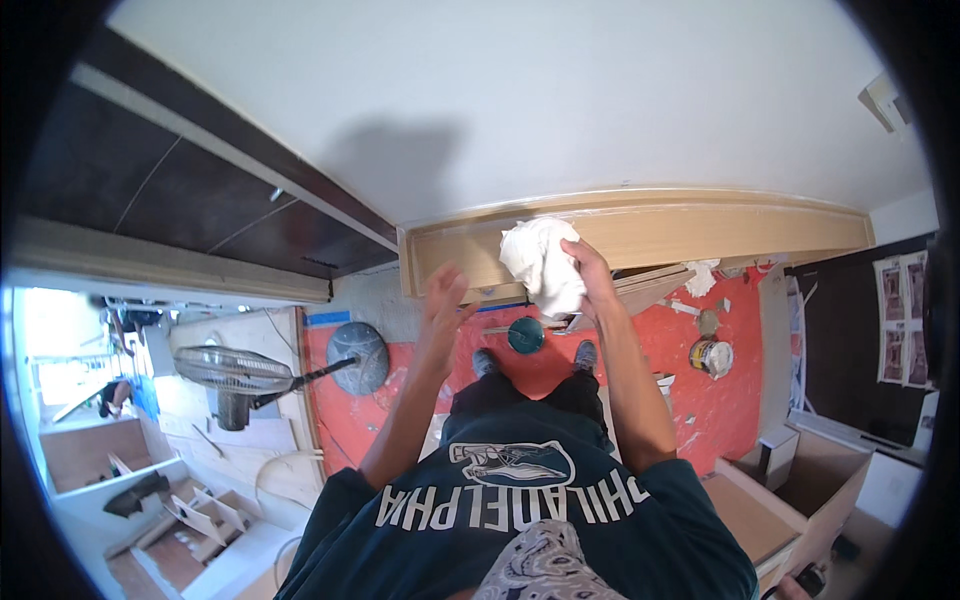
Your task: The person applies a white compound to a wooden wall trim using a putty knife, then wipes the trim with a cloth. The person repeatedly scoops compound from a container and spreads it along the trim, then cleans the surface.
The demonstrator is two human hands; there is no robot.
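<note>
A crumpled white cloth (543, 262) is in my right hand (590, 272), which grips its right side with the thumb on top. My left hand (447, 295) is raised to the left of the cloth, slightly blurred, with its fingers apart and nothing in it. Both hands are in front of a long light-wood board (720, 228) that runs along the lower edge of a white surface (620, 90). The cloth overlaps part of the board; whether it touches it I cannot tell.
Below me, a dark green round container (525, 335) stands between my feet on red floor covering (400, 400). A pedestal fan (235, 372) is at left, a white tub (712, 358) at right. Wooden boxes (800, 490) stand lower right, near another person's hand (797, 586).
</note>
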